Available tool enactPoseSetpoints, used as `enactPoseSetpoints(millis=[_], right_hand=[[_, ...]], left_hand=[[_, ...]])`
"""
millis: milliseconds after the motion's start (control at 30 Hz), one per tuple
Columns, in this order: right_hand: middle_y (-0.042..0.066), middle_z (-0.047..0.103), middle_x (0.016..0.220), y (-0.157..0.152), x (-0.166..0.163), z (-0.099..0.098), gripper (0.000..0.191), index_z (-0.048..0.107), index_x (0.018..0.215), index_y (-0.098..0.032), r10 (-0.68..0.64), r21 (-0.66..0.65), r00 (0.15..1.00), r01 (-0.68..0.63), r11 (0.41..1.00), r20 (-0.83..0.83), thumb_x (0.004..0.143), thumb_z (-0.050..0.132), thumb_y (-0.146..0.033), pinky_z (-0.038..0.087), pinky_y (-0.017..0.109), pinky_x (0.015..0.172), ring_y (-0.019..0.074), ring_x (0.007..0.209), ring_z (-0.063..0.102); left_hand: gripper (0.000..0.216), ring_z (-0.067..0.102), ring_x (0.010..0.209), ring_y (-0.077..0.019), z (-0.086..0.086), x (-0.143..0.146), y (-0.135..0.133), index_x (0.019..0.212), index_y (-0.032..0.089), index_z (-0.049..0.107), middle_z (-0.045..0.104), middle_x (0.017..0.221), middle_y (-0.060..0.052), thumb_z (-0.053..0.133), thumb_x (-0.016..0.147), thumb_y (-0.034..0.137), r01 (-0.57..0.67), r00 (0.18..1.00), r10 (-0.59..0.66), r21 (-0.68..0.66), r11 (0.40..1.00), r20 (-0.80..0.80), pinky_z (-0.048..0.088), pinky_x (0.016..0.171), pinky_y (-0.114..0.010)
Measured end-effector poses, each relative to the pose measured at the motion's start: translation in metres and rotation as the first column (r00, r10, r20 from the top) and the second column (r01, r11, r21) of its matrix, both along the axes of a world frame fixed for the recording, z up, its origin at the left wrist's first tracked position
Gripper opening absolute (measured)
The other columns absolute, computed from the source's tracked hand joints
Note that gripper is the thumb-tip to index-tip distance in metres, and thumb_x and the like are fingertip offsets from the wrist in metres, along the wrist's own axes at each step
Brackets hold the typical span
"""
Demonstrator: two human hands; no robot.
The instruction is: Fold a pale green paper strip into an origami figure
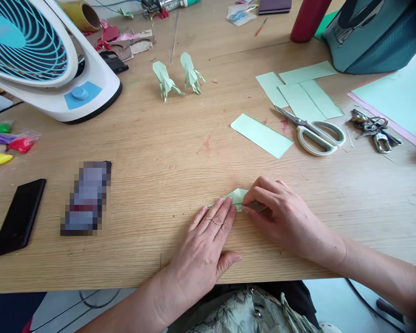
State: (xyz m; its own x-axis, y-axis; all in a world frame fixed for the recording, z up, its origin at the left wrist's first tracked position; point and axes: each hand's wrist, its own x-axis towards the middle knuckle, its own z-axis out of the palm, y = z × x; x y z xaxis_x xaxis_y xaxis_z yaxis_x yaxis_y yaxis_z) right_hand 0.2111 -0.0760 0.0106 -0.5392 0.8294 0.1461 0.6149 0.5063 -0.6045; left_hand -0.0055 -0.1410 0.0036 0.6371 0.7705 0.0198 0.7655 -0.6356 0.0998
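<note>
A small folded piece of light green paper (238,194) lies on the table near its front edge, partly hidden by my hands. My left hand (211,231) rests flat on its left part, fingers stretched out and thumb apart. With thumb and fingertips, my right hand (280,210) pinches the paper's right part. Beyond my hands lies a light green paper strip (261,135). White-handled scissors (315,132) lie to its right, their tips touching more cut strips (305,99). Two folded green paper figures (165,81) stand farther back.
A white and blue fan (90,88) stands at the left, with a phone (86,199) and a black flat object (19,217) nearer. At the right are keys (376,129), large paper sheets (402,101), a teal bag (370,46) and a red bottle (308,18).
</note>
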Motion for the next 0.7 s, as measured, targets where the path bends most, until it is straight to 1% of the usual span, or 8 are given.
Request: enactPoseSetpoints(millis=[133,267,367,600,700], right_hand=[[-0.001,0.055,0.082,0.0002,-0.0017,-0.0018,0.013,0.055,0.083,-0.019,-0.011,-0.004,1.0,0.01,1.0,-0.027,0.088,0.059,-0.008,0.035,0.031,0.076,0.0131,0.072,0.05],[-0.003,0.053,0.078,0.0024,-0.0049,0.0003,0.017,0.049,0.078,-0.019,-0.018,-0.021,1.0,0.018,1.0,0.01,0.085,0.057,-0.006,0.032,0.031,0.072,0.0116,0.067,0.047],[-0.003,0.052,0.076,0.0045,-0.0068,0.0027,0.017,0.047,0.075,-0.019,-0.014,-0.027,0.999,0.015,1.0,0.044,0.086,0.054,-0.007,0.029,0.031,0.069,0.0116,0.065,0.045],[-0.001,0.05,0.076,0.0062,-0.0083,0.005,0.018,0.045,0.074,-0.02,-0.002,-0.031,0.992,0.006,0.999,0.128,0.089,0.05,-0.012,0.027,0.032,0.068,0.0134,0.066,0.046],[-0.001,0.049,0.075,0.0061,-0.0088,0.0059,0.02,0.044,0.072,-0.02,-0.006,-0.018,0.986,0.009,1.0,0.166,0.09,0.049,-0.014,0.027,0.033,0.067,0.0142,0.066,0.047]], left_hand=[[0.067,0.028,0.152,-0.0257,0.0014,0.0,-0.0007,0.154,0.007,0.032,0.031,0.163,-0.011,0.036,0.103,0.051,-0.011,1.0,0.011,0.005,1.0,-0.003,0.026,0.121,-0.042],[0.068,0.026,0.152,-0.0234,0.0014,-0.0002,-0.0021,0.155,0.009,0.031,0.03,0.164,-0.008,0.036,0.103,0.053,-0.033,0.999,0.033,-0.006,0.999,-0.01,0.022,0.122,-0.039],[0.065,0.026,0.152,-0.0226,0.0016,0.0003,-0.0025,0.155,0.011,0.032,0.03,0.164,-0.006,0.034,0.104,0.051,-0.049,0.999,0.049,-0.024,0.998,-0.014,0.02,0.122,-0.039],[0.063,0.032,0.15,-0.0251,0.0016,0.0048,-0.0036,0.153,0.009,0.037,0.036,0.161,-0.01,0.032,0.104,0.05,-0.073,0.997,0.073,-0.007,0.997,-0.009,0.023,0.12,-0.041],[0.062,0.033,0.149,-0.0245,0.0013,0.0058,-0.0039,0.153,0.009,0.037,0.036,0.161,-0.009,0.033,0.104,0.049,-0.086,0.996,0.086,0.007,0.996,-0.007,0.024,0.12,-0.041]])
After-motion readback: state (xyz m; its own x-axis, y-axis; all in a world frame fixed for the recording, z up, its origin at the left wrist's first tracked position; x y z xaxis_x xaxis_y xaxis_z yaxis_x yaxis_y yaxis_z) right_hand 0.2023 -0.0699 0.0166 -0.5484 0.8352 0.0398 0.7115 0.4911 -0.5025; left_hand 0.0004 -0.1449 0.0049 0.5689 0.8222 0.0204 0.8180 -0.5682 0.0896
